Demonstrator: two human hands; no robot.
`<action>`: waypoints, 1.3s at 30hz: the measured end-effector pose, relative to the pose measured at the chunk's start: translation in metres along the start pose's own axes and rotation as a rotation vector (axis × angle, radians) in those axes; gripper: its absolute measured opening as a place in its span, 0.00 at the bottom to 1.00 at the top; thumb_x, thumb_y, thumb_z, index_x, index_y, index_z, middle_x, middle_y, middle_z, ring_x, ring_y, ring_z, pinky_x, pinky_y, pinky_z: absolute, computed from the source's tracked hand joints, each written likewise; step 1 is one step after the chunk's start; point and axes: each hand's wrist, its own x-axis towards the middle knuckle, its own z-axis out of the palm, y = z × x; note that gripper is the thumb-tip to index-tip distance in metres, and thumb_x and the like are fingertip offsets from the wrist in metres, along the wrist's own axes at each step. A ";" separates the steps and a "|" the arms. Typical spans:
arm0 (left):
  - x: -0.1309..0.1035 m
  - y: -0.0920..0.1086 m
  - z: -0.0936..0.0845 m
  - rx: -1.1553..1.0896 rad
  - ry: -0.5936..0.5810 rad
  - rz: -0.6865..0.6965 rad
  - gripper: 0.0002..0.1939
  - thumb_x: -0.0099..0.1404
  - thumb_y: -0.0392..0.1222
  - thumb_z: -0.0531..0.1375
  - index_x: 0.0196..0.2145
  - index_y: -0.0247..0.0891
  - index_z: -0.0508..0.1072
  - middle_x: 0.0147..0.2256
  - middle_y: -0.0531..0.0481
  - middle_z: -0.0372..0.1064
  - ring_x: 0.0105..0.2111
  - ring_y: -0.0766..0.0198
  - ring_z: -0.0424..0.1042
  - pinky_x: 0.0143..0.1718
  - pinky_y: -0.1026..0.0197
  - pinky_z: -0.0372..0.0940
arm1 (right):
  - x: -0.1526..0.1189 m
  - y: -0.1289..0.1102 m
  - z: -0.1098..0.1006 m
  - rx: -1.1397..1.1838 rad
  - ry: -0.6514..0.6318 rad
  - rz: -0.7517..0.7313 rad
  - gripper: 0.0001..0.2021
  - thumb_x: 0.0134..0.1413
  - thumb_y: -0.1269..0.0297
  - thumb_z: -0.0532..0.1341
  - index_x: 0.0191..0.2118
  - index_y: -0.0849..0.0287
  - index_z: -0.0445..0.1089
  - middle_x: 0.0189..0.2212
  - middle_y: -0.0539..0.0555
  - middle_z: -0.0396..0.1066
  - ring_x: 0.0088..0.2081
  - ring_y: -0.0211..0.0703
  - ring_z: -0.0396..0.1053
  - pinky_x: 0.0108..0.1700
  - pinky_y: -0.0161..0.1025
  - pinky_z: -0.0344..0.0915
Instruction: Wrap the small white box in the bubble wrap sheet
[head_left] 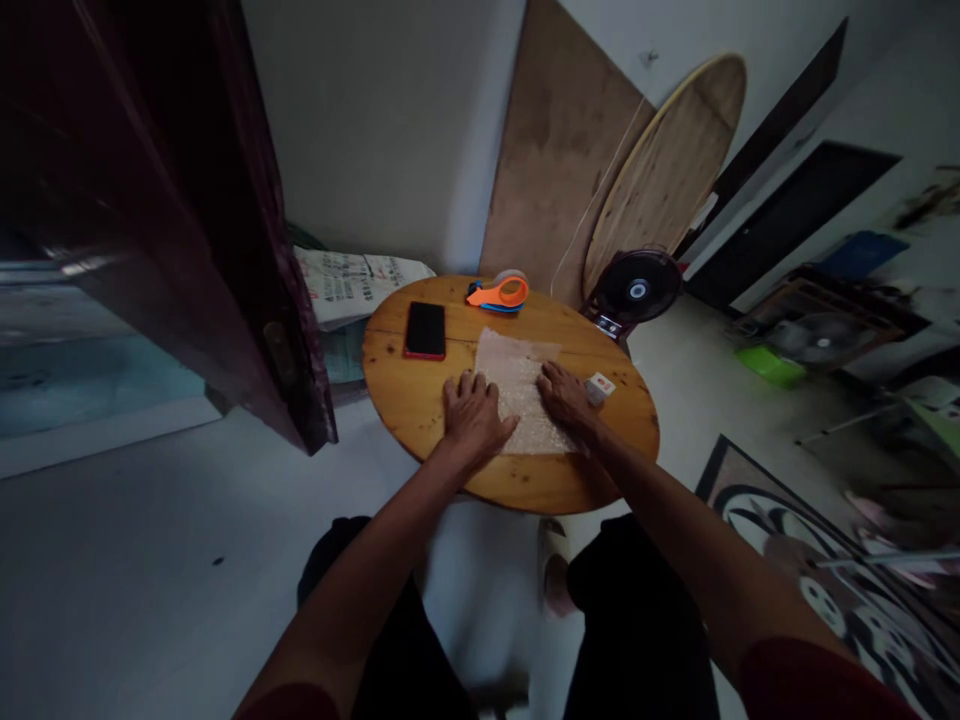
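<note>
Both hands' fingers (pixel 480 385) on bubble wrap (pixel 517 400); small box (pixel 600 388) beside right hand (pixel 566 395).

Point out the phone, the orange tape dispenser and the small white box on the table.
Phone (pixel 426 330): head view, on its dark screen.
Orange tape dispenser (pixel 487 296): head view, on its orange body.
Small white box (pixel 600 384): head view, on its top.

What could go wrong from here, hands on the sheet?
The small white box sits right beside the right hand; a sideways sweep could knock it.
The translucent sheet looks loose under both hands, so it may shift if the left hand lifts.
The orange tape dispenser is near the table's far rim; a bump might drop it.
</note>
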 end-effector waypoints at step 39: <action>0.006 -0.004 0.003 0.090 -0.100 -0.012 0.37 0.62 0.61 0.54 0.62 0.35 0.61 0.67 0.39 0.50 0.68 0.45 0.45 0.67 0.39 0.38 | -0.001 -0.002 0.009 -0.028 0.104 -0.005 0.21 0.65 0.61 0.45 0.58 0.63 0.61 0.61 0.63 0.61 0.62 0.55 0.54 0.57 0.51 0.53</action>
